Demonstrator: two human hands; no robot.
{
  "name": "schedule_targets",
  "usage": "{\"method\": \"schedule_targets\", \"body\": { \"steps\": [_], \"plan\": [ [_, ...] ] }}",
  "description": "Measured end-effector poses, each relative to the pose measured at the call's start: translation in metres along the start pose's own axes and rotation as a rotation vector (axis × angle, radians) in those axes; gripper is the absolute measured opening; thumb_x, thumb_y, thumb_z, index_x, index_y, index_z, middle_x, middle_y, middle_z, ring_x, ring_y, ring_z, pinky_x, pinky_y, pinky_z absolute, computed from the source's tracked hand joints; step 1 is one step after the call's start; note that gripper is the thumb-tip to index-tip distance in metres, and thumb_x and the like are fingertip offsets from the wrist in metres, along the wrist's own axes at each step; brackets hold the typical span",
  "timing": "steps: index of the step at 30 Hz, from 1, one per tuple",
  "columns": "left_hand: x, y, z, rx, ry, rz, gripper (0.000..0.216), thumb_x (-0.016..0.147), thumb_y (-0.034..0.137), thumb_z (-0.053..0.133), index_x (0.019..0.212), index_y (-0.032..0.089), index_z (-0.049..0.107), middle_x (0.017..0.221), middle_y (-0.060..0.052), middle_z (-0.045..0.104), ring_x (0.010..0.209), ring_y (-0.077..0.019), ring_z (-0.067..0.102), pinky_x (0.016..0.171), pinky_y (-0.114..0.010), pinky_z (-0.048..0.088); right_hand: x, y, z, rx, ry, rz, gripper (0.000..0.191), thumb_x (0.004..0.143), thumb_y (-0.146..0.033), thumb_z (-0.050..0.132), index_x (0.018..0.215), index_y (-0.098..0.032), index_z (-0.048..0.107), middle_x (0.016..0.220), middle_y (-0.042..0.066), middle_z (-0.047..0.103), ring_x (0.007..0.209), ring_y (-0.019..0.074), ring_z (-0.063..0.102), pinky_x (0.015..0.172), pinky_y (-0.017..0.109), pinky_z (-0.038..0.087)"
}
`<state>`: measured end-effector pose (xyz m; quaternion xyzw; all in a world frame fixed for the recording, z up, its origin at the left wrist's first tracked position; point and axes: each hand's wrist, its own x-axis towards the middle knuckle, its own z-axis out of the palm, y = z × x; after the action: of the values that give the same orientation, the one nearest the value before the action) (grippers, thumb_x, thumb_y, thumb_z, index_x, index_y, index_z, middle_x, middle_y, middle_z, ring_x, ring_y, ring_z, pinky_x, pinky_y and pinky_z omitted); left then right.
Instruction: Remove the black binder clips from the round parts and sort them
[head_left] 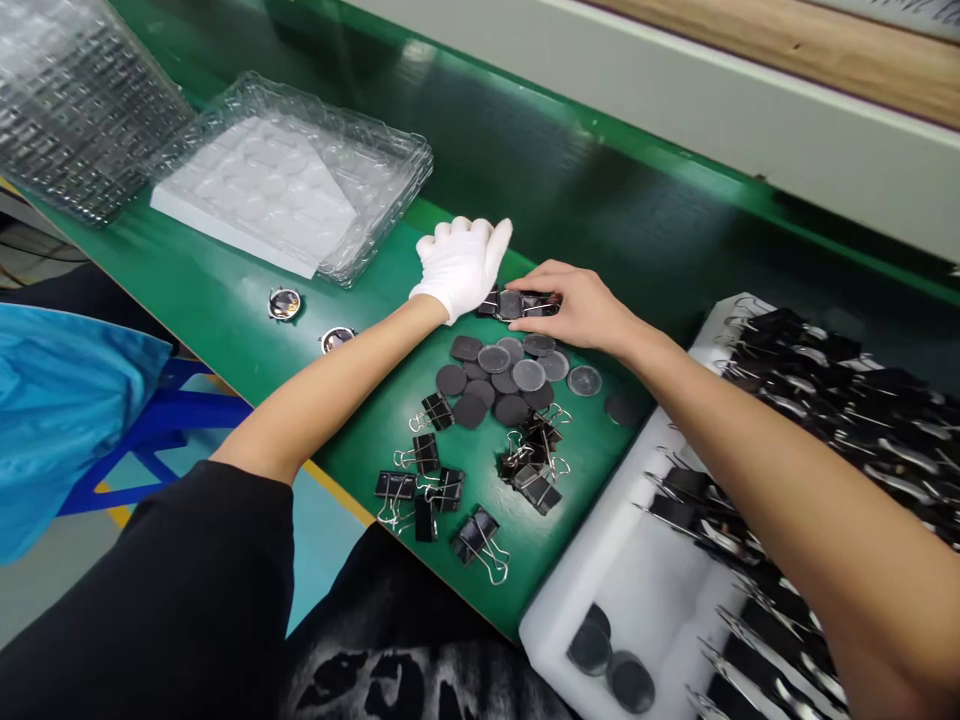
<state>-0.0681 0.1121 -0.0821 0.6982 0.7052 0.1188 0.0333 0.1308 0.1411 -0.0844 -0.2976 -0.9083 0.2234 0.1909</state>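
Note:
My left hand [459, 265], in a white glove, rests on the green belt [225, 290] with its fingers curled next to a clipped disc assembly [517, 304]. My bare right hand [577, 305] pinches that assembly of black binder clips and a dark disc from the other side. Just in front of both hands lies a cluster of round dark and grey discs [510, 375]. Nearer to me, several loose black binder clips [450, 490] are scattered on the belt.
A white foam tray [645, 580] at the right holds rows of clipped pieces [825, 400] and dark discs [611, 665]. Clear blister trays [300, 175] and a taller stack [71, 100] sit far left. Two round shiny parts [285, 303] lie on the belt. A blue bag [60, 410] hangs at the left.

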Motion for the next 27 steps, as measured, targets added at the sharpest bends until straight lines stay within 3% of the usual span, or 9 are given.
{"method": "schedule_targets", "body": {
  "steps": [10, 15, 18, 20, 24, 27],
  "plan": [
    [-0.001, 0.000, -0.001, -0.019, -0.013, -0.022, 0.051, 0.108, 0.039, 0.024, 0.153, 0.026, 0.045, 0.141, -0.017, 0.055, 0.130, -0.0359, 0.048, 0.104, -0.053, 0.037, 0.001, -0.004, 0.005, -0.043, 0.007, 0.003, 0.045, 0.081, -0.042, 0.080, 0.119, -0.019, 0.077, 0.108, 0.013, 0.071, 0.101, 0.0326, 0.066, 0.093, 0.048, 0.052],
    [0.001, -0.001, 0.001, -0.160, 0.049, -0.070, 0.050, 0.108, 0.042, 0.024, 0.141, 0.024, 0.057, 0.133, -0.016, 0.062, 0.127, -0.0354, 0.054, 0.104, -0.055, 0.040, 0.006, -0.015, 0.000, -0.047, -0.065, 0.084, 0.048, 0.080, -0.042, 0.078, 0.122, -0.020, 0.075, 0.116, 0.013, 0.070, 0.109, 0.0336, 0.064, 0.100, 0.050, 0.049],
    [-0.008, -0.008, -0.011, -0.389, 0.147, 0.085, 0.053, 0.108, 0.034, 0.016, 0.130, 0.021, 0.062, 0.128, -0.012, 0.066, 0.125, -0.0254, 0.059, 0.107, -0.043, 0.043, 0.007, -0.032, -0.015, -0.062, -0.091, 0.184, 0.046, 0.085, -0.046, 0.071, 0.124, -0.021, 0.073, 0.122, 0.013, 0.070, 0.116, 0.0353, 0.059, 0.102, 0.054, 0.045],
    [-0.020, -0.014, -0.026, -0.515, 0.170, 0.261, 0.049, 0.108, 0.037, 0.021, 0.129, 0.018, 0.062, 0.129, -0.010, 0.067, 0.120, -0.0193, 0.062, 0.105, -0.033, 0.046, 0.002, -0.047, -0.032, -0.046, -0.093, 0.211, 0.044, 0.092, -0.054, 0.060, 0.119, -0.021, 0.073, 0.117, 0.012, 0.074, 0.109, 0.0319, 0.063, 0.096, 0.049, 0.049],
    [-0.053, -0.013, -0.065, -0.464, -0.028, 0.528, 0.046, 0.095, 0.056, 0.052, 0.115, 0.018, 0.067, 0.107, -0.006, 0.072, 0.094, -0.0197, 0.066, 0.083, -0.030, 0.050, -0.032, -0.085, -0.070, 0.203, -0.187, 0.319, 0.063, 0.099, -0.073, 0.038, 0.096, -0.022, 0.075, 0.090, 0.006, 0.078, 0.083, 0.0240, 0.069, 0.077, 0.037, 0.053],
    [-0.074, 0.005, -0.090, -0.449, -0.237, 0.624, 0.046, 0.095, 0.060, 0.050, 0.097, 0.018, 0.069, 0.088, -0.003, 0.070, 0.079, -0.0179, 0.063, 0.070, -0.028, 0.044, -0.073, -0.115, -0.088, 0.417, -0.239, 0.423, 0.064, 0.094, -0.079, 0.044, 0.083, -0.023, 0.073, 0.083, 0.005, 0.077, 0.080, 0.0246, 0.069, 0.080, 0.039, 0.053]
  ]
}}
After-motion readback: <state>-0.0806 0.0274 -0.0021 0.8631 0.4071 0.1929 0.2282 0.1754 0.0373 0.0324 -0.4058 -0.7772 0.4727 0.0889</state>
